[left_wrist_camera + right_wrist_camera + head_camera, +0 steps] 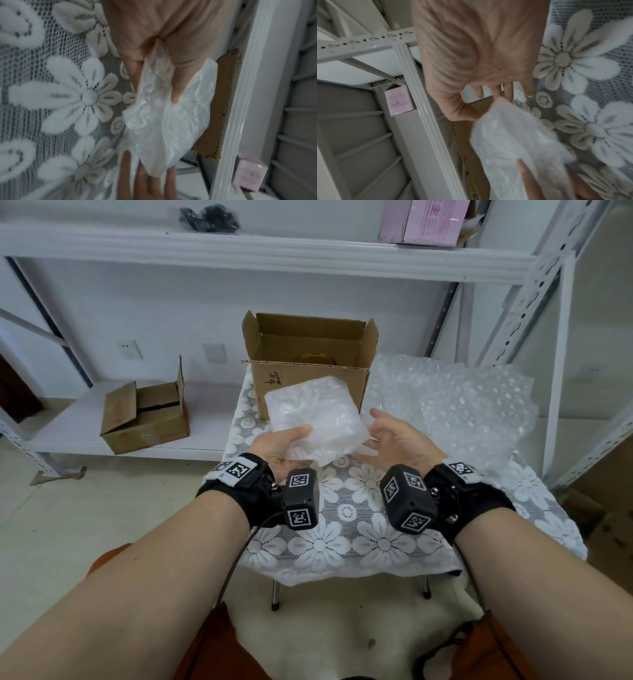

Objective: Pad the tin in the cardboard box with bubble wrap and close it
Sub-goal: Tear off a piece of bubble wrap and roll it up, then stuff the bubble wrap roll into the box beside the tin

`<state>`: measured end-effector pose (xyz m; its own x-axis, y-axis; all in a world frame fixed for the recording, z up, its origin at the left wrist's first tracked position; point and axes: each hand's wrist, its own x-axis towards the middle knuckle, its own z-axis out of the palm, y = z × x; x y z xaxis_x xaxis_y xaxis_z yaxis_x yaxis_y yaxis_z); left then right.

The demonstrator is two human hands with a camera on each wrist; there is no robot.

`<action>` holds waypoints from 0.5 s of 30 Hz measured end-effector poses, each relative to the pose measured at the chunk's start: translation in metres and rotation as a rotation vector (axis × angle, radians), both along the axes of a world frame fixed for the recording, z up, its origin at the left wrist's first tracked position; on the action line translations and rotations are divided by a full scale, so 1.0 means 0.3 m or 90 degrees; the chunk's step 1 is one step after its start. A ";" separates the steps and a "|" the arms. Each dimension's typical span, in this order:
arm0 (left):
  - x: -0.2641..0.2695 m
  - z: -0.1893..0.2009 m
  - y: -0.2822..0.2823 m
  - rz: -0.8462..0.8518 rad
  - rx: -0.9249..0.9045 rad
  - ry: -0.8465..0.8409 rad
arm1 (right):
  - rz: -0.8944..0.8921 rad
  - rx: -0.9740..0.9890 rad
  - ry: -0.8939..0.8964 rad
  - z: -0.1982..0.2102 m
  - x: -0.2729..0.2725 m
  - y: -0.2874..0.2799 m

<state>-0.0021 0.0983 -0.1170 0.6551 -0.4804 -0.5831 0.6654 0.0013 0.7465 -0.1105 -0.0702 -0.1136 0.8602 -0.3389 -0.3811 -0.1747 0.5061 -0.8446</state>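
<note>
An open cardboard box point(308, 378) stands at the far side of the small table, its flaps up. The gold rim of the tin point(315, 358) shows inside it. My left hand point(291, 443) holds a folded pad of bubble wrap point(311, 419) in front of the box. In the left wrist view, the thumb point(175, 94) lies on top of the pad point(168, 121) and the fingers sit beneath it. My right hand point(376, 429) hovers at the pad's right edge with fingers spread and loosely curved, gripping nothing. The right wrist view shows this hand point(488, 106) just above the pad point(513, 142).
A large loose sheet of bubble wrap point(462, 405) covers the table's right side. The table carries a lace flower cloth point(342, 535). A second cardboard box point(144, 419) sits on the low shelf to the left. A pink box point(428, 220) stands on the upper shelf.
</note>
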 end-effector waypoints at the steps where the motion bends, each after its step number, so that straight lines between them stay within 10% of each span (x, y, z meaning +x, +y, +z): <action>1: 0.012 -0.008 0.002 0.004 0.015 -0.041 | 0.002 -0.009 -0.005 0.011 0.001 -0.009; 15: 0.060 0.076 0.011 -0.158 -0.035 -0.102 | 0.032 -0.162 0.103 0.073 0.069 0.072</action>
<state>0.0160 0.1015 -0.0943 0.5947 -0.6656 -0.4509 0.5244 -0.1040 0.8451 -0.0897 -0.0485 -0.0918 0.8136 -0.3996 -0.4223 -0.3363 0.2691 -0.9025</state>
